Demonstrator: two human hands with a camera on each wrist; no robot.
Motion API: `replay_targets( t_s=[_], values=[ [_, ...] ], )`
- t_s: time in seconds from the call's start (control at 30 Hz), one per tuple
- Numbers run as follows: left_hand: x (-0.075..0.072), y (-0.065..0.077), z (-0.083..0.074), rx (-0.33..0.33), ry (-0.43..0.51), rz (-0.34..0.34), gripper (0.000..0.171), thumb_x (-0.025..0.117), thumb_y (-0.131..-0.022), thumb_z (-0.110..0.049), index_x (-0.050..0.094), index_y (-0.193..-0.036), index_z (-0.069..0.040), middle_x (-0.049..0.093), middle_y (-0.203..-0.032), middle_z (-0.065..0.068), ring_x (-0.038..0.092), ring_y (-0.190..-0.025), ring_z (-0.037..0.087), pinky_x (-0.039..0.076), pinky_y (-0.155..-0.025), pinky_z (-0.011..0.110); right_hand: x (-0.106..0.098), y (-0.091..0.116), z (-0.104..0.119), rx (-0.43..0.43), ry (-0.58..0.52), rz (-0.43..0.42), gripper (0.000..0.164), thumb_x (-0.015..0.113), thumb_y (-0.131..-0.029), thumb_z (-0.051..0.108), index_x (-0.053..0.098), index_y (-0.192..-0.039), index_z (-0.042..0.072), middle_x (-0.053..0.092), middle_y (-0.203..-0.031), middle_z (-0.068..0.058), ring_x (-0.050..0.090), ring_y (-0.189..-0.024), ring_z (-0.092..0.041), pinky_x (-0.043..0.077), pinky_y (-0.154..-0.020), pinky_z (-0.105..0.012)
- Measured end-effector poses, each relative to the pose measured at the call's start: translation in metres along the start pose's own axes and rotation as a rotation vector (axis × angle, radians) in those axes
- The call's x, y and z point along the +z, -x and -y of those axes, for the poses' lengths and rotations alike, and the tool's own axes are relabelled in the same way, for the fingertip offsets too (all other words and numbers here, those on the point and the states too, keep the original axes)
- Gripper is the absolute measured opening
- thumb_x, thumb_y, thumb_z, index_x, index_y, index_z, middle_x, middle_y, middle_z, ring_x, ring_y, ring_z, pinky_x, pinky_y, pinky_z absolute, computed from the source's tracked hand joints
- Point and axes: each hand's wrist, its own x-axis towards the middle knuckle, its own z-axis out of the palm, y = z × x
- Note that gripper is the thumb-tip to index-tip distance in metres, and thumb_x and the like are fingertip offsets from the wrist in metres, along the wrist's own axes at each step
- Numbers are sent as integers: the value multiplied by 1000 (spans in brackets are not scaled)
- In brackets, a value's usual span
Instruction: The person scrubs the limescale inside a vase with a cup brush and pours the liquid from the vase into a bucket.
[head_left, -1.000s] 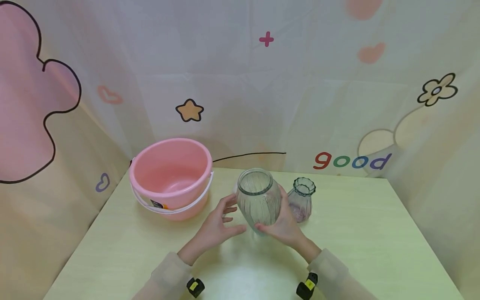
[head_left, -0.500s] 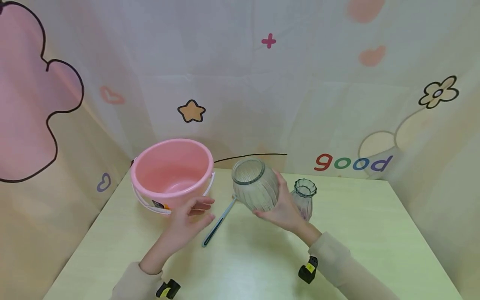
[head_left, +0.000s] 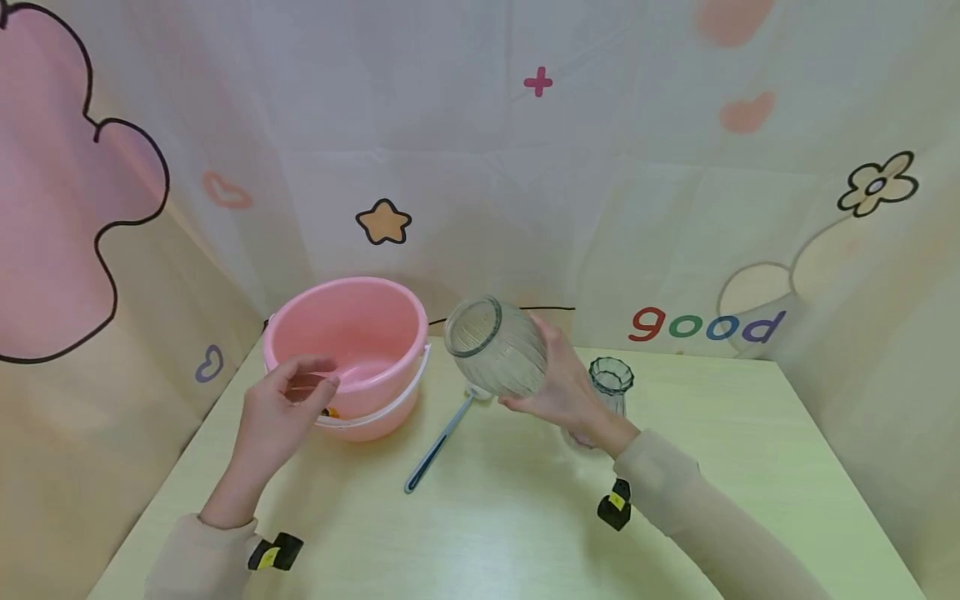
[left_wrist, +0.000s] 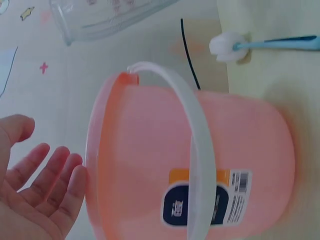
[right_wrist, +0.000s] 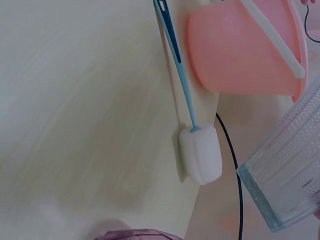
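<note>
A large clear ribbed glass vase (head_left: pixel 506 354) is held above the table by my right hand (head_left: pixel 566 392), which grips its side. The vase tilts, its mouth pointing left towards the pink bucket (head_left: pixel 386 408). My left hand (head_left: pixel 277 417) is at the bucket's near-left rim, fingers loosely bent and holding nothing. In the left wrist view its fingertips (left_wrist: pixel 76 175) come close to the bucket rim; whether they touch it I cannot tell. Between bucket and vase a sponge bottle brush (right_wrist: pixel 201 155) with a blue handle lies on the table.
A smaller glass vase (head_left: pixel 611 379) with a scalloped rim and purplish base stands behind my right hand, partly hidden by it. The bucket's white handle (head_left: pixel 401 404) hangs down at its front. A printed curtain (head_left: pixel 480 167) backs the pale table (head_left: pixel 735 467).
My left hand has let go of the vase and moved left to the bucket. My right hand has lifted the vase leftward and tipped it, uncovering the bottle brush.
</note>
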Motion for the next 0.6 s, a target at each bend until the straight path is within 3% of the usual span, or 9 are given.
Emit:
replay_targets(
  t_s=[0.33, 0.47, 0.6],
  values=[
    [-29, -16, 21, -203, -128, -159, 32, 58, -86, -31, 60, -108, -9, 61, -102, 5, 55, -88, 14, 42, -69, 12, -5, -18, -1, -61, 105, 68, 115, 81, -54, 43, 15, -142, 10, 37, -134, -15, 39, -117, -28, 41, -89, -47],
    [-37, -24, 30, -252, -137, -158, 38, 57, -86, -30, 56, -113, -4, 57, -108, 13, 55, -91, 23, 41, -63, 11, -6, -28, -2, -127, 152, 58, 114, 81, -53, 44, 18, -141, 7, 38, -133, -17, 39, -117, -29, 40, -92, -45],
    [-43, -30, 38, -329, -132, -111, 47, 54, -87, -33, 49, -121, -1, 53, -115, 18, 54, -95, 29, 42, -59, 11, -7, -39, -3, -189, 210, 46, 112, 80, -52, 46, 21, -139, 6, 41, -128, -18, 41, -114, -31, 40, -90, -48]
  ],
)
